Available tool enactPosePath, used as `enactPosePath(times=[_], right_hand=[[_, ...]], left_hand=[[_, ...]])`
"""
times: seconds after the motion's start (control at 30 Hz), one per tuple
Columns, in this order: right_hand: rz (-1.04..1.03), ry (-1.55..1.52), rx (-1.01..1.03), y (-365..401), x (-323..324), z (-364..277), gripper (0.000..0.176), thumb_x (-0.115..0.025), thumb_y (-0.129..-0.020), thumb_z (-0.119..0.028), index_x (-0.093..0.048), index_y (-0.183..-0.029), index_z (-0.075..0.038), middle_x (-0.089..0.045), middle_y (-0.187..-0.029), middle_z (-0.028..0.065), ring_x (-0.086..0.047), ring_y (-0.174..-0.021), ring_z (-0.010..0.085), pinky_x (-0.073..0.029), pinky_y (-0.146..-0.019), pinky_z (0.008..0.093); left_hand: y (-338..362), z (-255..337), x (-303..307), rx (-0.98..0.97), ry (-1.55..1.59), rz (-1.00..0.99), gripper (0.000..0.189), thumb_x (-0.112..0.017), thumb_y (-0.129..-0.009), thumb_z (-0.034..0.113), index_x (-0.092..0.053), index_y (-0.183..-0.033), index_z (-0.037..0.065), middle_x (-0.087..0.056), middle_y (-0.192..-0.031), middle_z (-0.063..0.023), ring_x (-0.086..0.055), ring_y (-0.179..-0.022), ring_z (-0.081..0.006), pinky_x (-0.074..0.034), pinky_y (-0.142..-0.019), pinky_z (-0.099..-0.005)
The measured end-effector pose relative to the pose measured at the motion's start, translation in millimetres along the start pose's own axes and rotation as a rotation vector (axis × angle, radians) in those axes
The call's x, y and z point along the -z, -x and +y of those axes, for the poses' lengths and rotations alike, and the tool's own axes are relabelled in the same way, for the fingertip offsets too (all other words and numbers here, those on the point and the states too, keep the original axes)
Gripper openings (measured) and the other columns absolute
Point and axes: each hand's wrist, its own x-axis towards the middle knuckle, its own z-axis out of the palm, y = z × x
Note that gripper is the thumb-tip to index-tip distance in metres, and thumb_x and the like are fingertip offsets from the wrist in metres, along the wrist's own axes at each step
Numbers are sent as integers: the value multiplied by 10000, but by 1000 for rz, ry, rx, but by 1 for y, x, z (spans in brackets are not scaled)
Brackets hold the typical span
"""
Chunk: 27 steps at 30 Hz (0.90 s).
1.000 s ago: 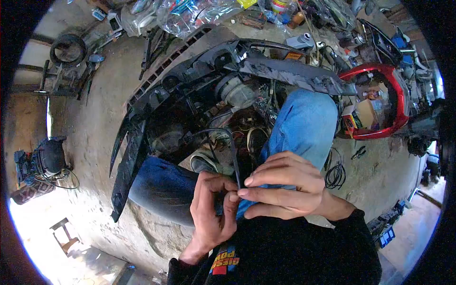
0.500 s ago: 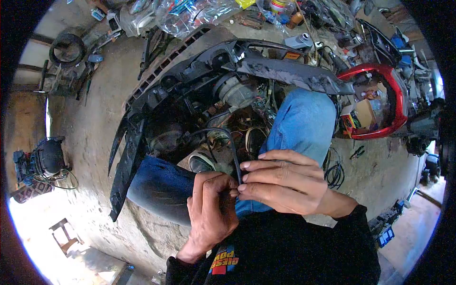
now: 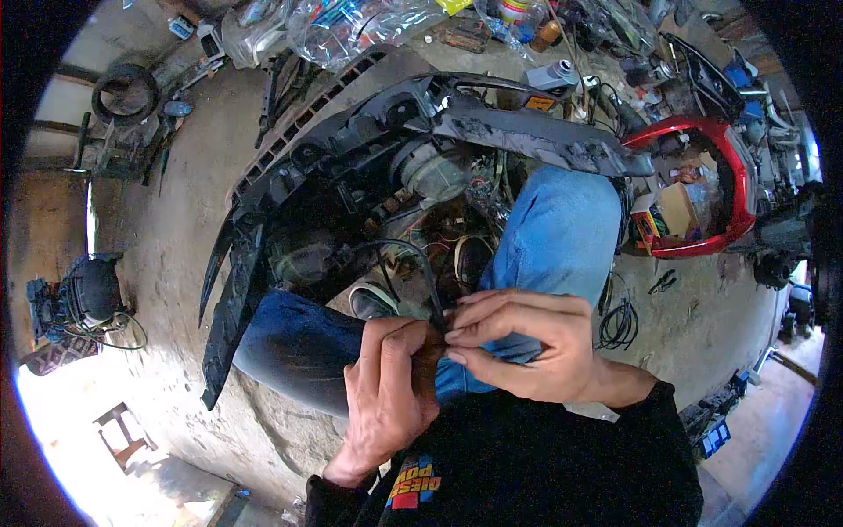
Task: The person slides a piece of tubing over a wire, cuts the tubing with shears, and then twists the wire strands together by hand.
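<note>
My left hand (image 3: 392, 382) is closed at the end of a black cable (image 3: 427, 266), its fingers curled and pressed together. My right hand (image 3: 531, 342) meets it from the right, thumb and fingertips pinched at the same cable end. What exactly lies between the fingertips is hidden. The cable arcs up and left into a large black plastic vehicle fairing (image 3: 334, 145) that stands around my knees. A round lamp unit (image 3: 436, 173) sits inside the fairing, with loose wires (image 3: 452, 233) below it.
A red curved frame (image 3: 742, 189) lies at the right around an open cardboard box (image 3: 676, 211). Coiled cable (image 3: 619, 325) rests on the floor beside my right knee. Plastic bags (image 3: 351, 31) and parts crowd the back; a tyre (image 3: 125, 92) is at far left.
My right hand's fingers have bent more, from nearly straight to a tighter pinch at the cable end. My left hand has turned slightly and stays against it.
</note>
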Motion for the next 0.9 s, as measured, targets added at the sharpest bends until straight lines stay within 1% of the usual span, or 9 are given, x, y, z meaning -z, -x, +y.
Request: enactPosePath(times=[0.1,0.13,0.27,0.33,0.37,0.47,0.57,0.73,0.9], right_hand=[[12,-1,-175,-2,1,-6,99,-798,-834,-22,-719,-884,11,-747,-907,109,-744,-858,247,-578,-771,317],[-5,88,-86,-1,1,-4,138,-794,-841,-51,-690,-921,-7,-704,-897,91,-716,-798,243,-558,-699,323],[-197,609,261,-4,7,-5,235,-750,-822,-156,-603,-988,-80,-568,-910,51,-646,-743,217,-529,-666,345],[-303,722,254,-4,10,-13,235,-735,-826,-158,-598,-1002,-86,-568,-905,56,-649,-745,215,-527,-678,348],[-357,779,252,-6,10,-15,235,-728,-827,-158,-596,-1009,-88,-567,-903,58,-651,-745,214,-526,-683,349],[-321,683,224,-9,6,-10,244,-716,-838,-139,-583,-1034,-84,-566,-897,66,-653,-742,225,-522,-693,362],[-265,481,173,-4,-3,0,197,-693,-884,-128,-580,-1031,-63,-586,-920,85,-664,-759,266,-534,-685,390],[-352,215,0,-6,-2,3,153,-638,-966,-139,-565,-1044,-29,-614,-975,131,-663,-791,352,-554,-667,431],[-434,181,-29,-7,-3,6,151,-613,-984,-157,-551,-1041,-32,-619,-970,151,-648,-778,376,-548,-659,447]], left_hand=[[-3,4,6,63,-23,-103,251,-620,-848,-17,-566,-1086,43,-599,-1026,-154,-632,-889,-371,-516,-718,-430],[-4,4,8,81,-38,-145,249,-624,-854,-6,-565,-1091,47,-598,-1040,-152,-634,-903,-373,-515,-717,-438],[-5,1,14,77,-62,-210,250,-624,-880,16,-554,-1118,47,-584,-1052,-154,-640,-901,-389,-519,-687,-463],[-7,-1,14,3,-34,-220,250,-647,-910,26,-542,-1137,15,-568,-1034,-167,-662,-827,-404,-547,-609,-459],[-5,-2,13,59,40,-228,244,-641,-928,47,-535,-1146,15,-565,-1042,-176,-654,-832,-420,-540,-625,-475],[1,-2,5,206,260,-209,201,-625,-993,131,-542,-1133,12,-564,-1014,-206,-613,-842,-477,-513,-697,-503],[8,-8,0,238,378,-230,170,-633,-997,141,-575,-1081,6,-577,-945,-198,-608,-832,-457,-510,-690,-451],[8,-22,4,161,432,-235,105,-641,-977,92,-600,-993,-3,-568,-884,-173,-583,-747,-378,-492,-662,-401],[6,-33,10,36,403,-239,85,-680,-873,44,-611,-874,-6,-551,-798,-131,-566,-663,-320,-469,-600,-367]])
